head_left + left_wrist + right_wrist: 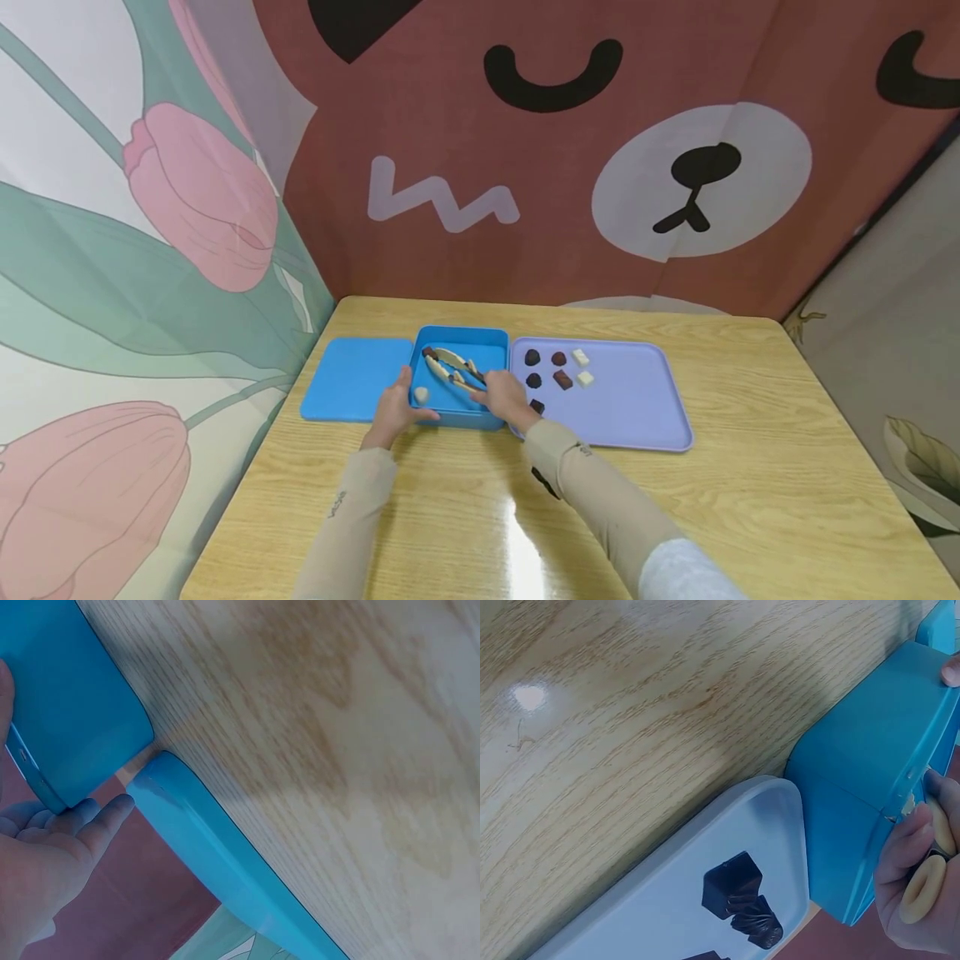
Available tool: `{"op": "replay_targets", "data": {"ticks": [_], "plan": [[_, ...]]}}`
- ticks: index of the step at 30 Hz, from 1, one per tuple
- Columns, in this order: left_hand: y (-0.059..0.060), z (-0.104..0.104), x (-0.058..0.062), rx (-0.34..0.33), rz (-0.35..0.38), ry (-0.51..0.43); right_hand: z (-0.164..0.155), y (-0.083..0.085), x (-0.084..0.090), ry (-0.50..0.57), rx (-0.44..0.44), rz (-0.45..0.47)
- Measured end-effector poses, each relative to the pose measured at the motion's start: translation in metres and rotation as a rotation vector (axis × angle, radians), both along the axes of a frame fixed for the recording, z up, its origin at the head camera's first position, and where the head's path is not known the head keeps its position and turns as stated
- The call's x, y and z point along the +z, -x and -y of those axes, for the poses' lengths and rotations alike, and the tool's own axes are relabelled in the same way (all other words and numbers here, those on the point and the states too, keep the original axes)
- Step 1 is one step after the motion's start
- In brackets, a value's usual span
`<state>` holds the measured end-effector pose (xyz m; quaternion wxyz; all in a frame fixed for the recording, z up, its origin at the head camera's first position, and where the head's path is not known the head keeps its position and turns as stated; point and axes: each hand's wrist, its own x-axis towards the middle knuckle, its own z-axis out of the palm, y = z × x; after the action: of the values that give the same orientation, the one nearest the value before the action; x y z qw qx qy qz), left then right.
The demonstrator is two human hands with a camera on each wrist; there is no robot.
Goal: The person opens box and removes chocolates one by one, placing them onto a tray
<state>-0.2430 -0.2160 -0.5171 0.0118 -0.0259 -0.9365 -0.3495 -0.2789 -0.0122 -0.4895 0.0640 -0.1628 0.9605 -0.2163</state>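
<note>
The right hand (506, 395) grips a pair of cream-coloured tongs (441, 372) with dark parts, reaching over the right side of a blue box (463, 419). A ring-shaped handle of the tongs (924, 889) shows among the fingers in the right wrist view. At the tongs' tips, a brown chocolate (428, 352) is inside the box near its back left corner. A white chocolate (422, 395) lies at the box's front left. The left hand (395, 408) holds the box's front left corner, its thumb along the front rim and its fingers by the left wall.
Against the box's right side stands a lilac tray (637, 408) bearing several dark, brown and white chocolates (562, 380). A flat blue lid (352, 379) lies on the wooden table (465, 517) to the left. A printed cloth (420, 258) hangs behind the table.
</note>
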Motion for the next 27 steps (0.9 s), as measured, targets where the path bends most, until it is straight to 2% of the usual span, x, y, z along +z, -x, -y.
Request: {"op": "replay_targets", "data": {"ticks": [15,27], "plan": [[0.001,0.001,-0.001,-0.005,0.011,0.002,-0.006,-0.004,0.009,0.038,0.042,-0.023],[0.001,0.000,0.000,0.000,0.013,0.019,-0.031,-0.010,0.016,0.097,0.106,-0.117]]}}
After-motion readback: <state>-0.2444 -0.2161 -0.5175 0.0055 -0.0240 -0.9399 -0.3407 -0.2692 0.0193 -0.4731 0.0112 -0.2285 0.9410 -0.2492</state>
